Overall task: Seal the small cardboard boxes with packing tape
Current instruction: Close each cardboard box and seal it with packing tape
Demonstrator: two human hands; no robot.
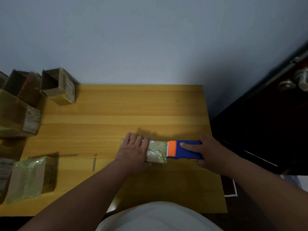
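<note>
Landmark: the small brown cardboard box (156,152), lying just in front of the person on the yellow wooden surface (116,114), toward its right side; every place below is given from this box.
Left hand (133,152): lying flat over the left half of the box with fingers straight, pressing it down; nothing is being pinched.
Right hand (206,151): just right of the box, its grip clamped round the blue and orange plastic tape dispenser (183,150), forefinger lying along the top.
Dispenser edge: the orange toothed end is touching the right end of the box, where shiny clear tape (155,153) is already covering the top.
Step in hand: judging from this, a strip is being finished or cut at the right end.
Doing it well: keeping the flat hand bearing down so the box is not sliding; tilting the teeth into the tape and pulling sharply, so the cut is coming clean; then smoothing the loose end down over the edge.
Risk: a light box may be lifting with the tape if pressure is easing.
Left of the box, near: a tape-wrapped cardboard box (31,177) is lying flat.
Left and farther back: open brown cardboard boxes (56,85) are standing by the grey wall (150,39), seemingly waiting for sealing.
Right and farther back: a dark door (266,114).
</note>
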